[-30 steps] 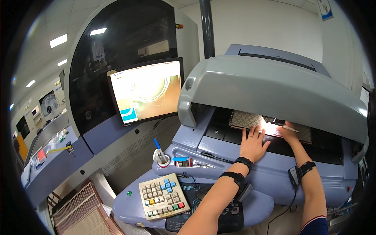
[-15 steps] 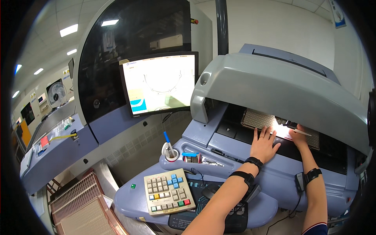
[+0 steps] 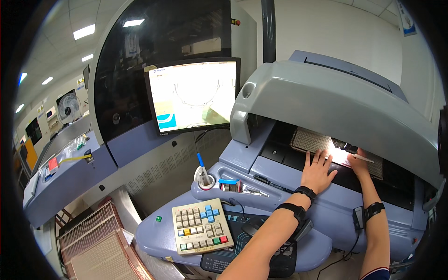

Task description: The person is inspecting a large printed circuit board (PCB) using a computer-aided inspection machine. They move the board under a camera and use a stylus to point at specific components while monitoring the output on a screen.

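Note:
My left hand [image 3: 318, 175] lies flat with its fingers spread, fingertips at the near edge of a patterned, light-coloured panel [image 3: 310, 140] inside the machine. Closed fingers of my right hand [image 3: 358, 165] grip a slim, pale tool [image 3: 365, 157] with a tapered end that points right. Its other end is lost in bright glare over the panel. A small dark fitting [image 3: 345, 147] sits just above that lit spot, close to my right fingers. Both wrists wear black bands.
The machine's grey hood [image 3: 326, 93] arches over the work area. A lit monitor [image 3: 196, 95] stands to the left. Nearer are a beige keypad [image 3: 201, 227], a cup [image 3: 204, 179] with a blue-tipped pen, and a dark mat [image 3: 219, 263]. Racked panels [image 3: 100, 252] stand at lower left.
The whole view has shifted slightly, and the picture on the monitor differs a little. Both hands keep nearly the same places at the panel.

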{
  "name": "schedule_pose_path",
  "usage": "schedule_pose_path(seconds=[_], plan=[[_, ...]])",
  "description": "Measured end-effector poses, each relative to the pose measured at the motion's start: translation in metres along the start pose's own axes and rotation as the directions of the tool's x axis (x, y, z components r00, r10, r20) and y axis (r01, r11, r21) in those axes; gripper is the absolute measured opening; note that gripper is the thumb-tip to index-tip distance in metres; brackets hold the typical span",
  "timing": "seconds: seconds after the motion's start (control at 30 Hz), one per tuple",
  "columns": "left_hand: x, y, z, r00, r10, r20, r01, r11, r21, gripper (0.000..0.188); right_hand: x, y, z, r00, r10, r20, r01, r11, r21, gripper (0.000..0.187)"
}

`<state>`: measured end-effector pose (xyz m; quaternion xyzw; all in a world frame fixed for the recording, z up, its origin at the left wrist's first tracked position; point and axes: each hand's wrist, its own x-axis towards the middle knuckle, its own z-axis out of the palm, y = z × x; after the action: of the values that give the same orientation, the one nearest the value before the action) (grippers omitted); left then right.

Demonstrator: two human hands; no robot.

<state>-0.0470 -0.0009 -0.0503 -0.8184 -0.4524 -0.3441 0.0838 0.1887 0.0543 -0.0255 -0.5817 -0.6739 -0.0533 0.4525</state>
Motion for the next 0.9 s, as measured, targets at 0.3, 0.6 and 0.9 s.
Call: schedule_pose_path(seconds=[0.3, 0.6, 0.9], plan=[[0.002, 0.006, -0.001, 1.0, 0.006, 0.008, -0.006, 1.0, -0.011, 0.059, 0.006, 0.032, 0.008, 0.973, -0.171, -0.157, 0.172, 0.985, -0.008, 0.048], [0.0, -0.004, -0.004, 0.999, -0.027, 0.039, 0.027, 1.0, 0.007, 0.059, 0.012, -0.003, -0.014, 0.934, 0.188, 0.304, -0.316, 0.83, 0.459, 0.006], [0.001, 0.004, -0.003, 0.999, 0.004, 0.037, -0.003, 1.0, -0.002, 0.061, 0.01, 0.007, -0.024, 0.947, 0.137, 0.29, -0.269, 0.831, 0.487, 0.01]])
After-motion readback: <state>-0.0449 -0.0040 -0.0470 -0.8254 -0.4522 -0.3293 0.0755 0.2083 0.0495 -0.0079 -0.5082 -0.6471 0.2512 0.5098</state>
